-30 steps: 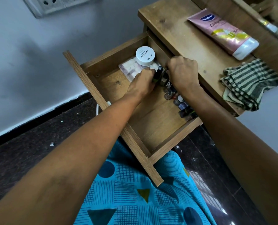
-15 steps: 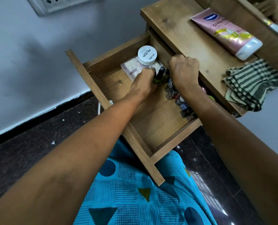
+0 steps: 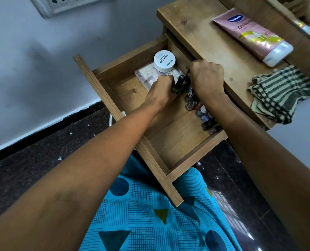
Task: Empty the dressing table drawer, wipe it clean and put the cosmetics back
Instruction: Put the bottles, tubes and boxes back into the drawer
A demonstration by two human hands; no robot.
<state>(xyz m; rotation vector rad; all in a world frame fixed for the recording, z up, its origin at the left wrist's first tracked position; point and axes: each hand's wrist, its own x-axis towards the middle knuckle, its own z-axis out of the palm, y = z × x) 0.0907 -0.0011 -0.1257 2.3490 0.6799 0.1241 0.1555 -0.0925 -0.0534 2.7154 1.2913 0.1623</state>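
Note:
The wooden drawer [image 3: 170, 142] stands pulled out over my lap. At its back lies a pink-white packet [image 3: 147, 75] with a white nail polish remover jar [image 3: 164, 61] on top. My left hand [image 3: 161, 91] grips an upright dark nail polish bottle [image 3: 179, 84] with a black cap. My right hand [image 3: 207, 78] is curled over another dark bottle right beside it, under the table edge; its fingertips are hidden. A row of several small nail polish bottles [image 3: 203, 113] runs along the drawer's right side.
On the dressing table top [image 3: 205, 40] lie a pink lotion tube [image 3: 253, 36] and a striped green-and-cream cloth [image 3: 279, 93]. A wall socket [image 3: 63, 4] is up left. Dark floor [image 3: 42, 142] surrounds the drawer; blue patterned fabric [image 3: 159, 220] covers my lap.
Both hands stay at the back right of the drawer. The bottle in my left hand has shifted slightly; the view has drifted a little.

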